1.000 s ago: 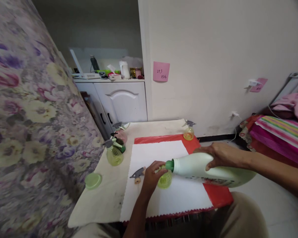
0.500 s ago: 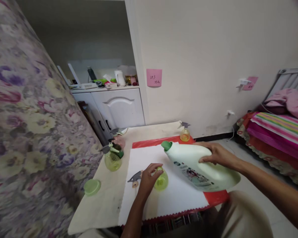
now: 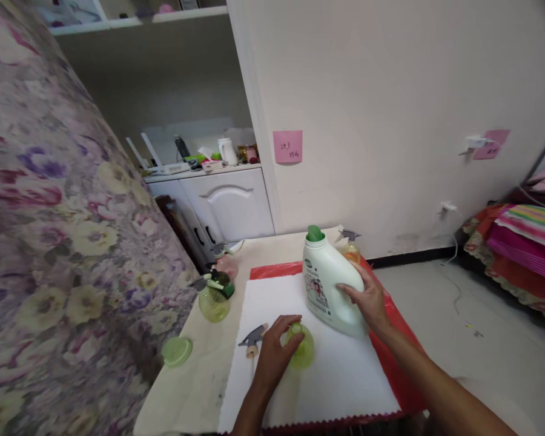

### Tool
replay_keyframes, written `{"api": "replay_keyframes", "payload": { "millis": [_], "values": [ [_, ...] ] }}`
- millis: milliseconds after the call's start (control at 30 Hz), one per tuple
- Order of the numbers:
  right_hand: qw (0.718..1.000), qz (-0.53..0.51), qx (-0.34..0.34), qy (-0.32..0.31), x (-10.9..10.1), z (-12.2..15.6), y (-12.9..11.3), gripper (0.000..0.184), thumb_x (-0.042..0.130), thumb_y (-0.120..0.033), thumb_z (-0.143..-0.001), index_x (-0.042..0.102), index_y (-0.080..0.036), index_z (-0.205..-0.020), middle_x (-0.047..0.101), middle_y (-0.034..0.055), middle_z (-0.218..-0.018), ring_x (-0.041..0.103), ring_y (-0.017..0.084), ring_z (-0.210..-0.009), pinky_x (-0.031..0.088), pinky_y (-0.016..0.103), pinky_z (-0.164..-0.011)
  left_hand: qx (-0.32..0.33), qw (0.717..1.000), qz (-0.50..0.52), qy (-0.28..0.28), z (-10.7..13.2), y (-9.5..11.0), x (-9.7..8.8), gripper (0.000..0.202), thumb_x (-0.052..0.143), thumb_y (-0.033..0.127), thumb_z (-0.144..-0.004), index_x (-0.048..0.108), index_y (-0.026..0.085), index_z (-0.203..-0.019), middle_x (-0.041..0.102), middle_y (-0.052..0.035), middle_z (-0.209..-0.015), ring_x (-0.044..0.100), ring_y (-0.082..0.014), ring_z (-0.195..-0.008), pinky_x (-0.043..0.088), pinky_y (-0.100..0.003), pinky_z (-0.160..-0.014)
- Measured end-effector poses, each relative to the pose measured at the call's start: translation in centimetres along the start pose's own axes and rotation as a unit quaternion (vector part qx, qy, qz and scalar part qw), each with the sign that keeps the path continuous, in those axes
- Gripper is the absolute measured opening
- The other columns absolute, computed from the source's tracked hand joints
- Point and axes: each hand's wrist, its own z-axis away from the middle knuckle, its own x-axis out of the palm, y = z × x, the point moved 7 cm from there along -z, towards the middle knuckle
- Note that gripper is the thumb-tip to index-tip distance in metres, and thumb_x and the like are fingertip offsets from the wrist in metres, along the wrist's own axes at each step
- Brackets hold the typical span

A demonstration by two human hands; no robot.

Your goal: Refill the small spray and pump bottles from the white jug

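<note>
Detergent jug (image 3: 327, 284), upright at centre frame, is clasped by right hand (image 3: 366, 301); green bottle (image 3: 303, 352) just lower left is gripped by left hand (image 3: 274, 356).

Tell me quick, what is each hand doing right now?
Left hand: closed around the small green bottle.
Right hand: gripping the upright white jug by its side.
</note>
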Motion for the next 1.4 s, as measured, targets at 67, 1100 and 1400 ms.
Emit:
{"api": "replay_keyframes", "payload": {
  "millis": [67, 1100, 1400],
  "values": [
    [1.0, -0.009, -0.012, 0.009, 1.1, 0.1, 0.7, 0.072, 0.076, -0.047, -0.063, 0.057, -0.022, -0.128, 0.069, 0.0065, -0.113, 0.064, 0.023, -0.08, 0.053, 0.03, -0.055, 0.004, 1.0, -0.004, 0.007, 0.1, 0.0, -0.1, 0.028, 0.064, 0.025, -0.078, 0.069, 0.025, -0.105, 0.067, -0.0064, -0.111, 0.059, -0.0238, -0.107, 0.044, -0.037, -0.094],
    [0.964, 0.068, -0.092, -0.239, 5.6, 13.0, 2.9, 0.068, 0.075, -0.03, -0.07, 0.047, -0.028, -0.133, 0.054, 0.0092, -0.134, 0.049, 0.032, -0.126, 0.042, 0.05, -0.106, -0.065, 0.992, 0.025, 0.108, 3.1, -2.3, -0.3, 0.05, 0.065, 0.03, -0.079, 0.054, 0.023, -0.128, 0.054, -0.0093, -0.137, 0.051, -0.0246, -0.124, 0.039, -0.043, -0.105],
    [0.956, 0.043, -0.015, -0.289, 9.6, 12.7, 6.9, 0.083, 0.078, -0.024, -0.058, 0.044, -0.022, -0.134, 0.05, 0.0125, -0.14, 0.044, 0.033, -0.131, 0.031, 0.053, -0.112, -0.212, 0.937, -0.051, 0.275, 9.1, -9.5, -8.0, 0.051, 0.053, 0.061, -0.074, 0.06, 0.017, -0.099, 0.071, -0.0074, -0.087, 0.068, -0.0236, -0.08, 0.054, -0.037, -0.076]
  ]
}}
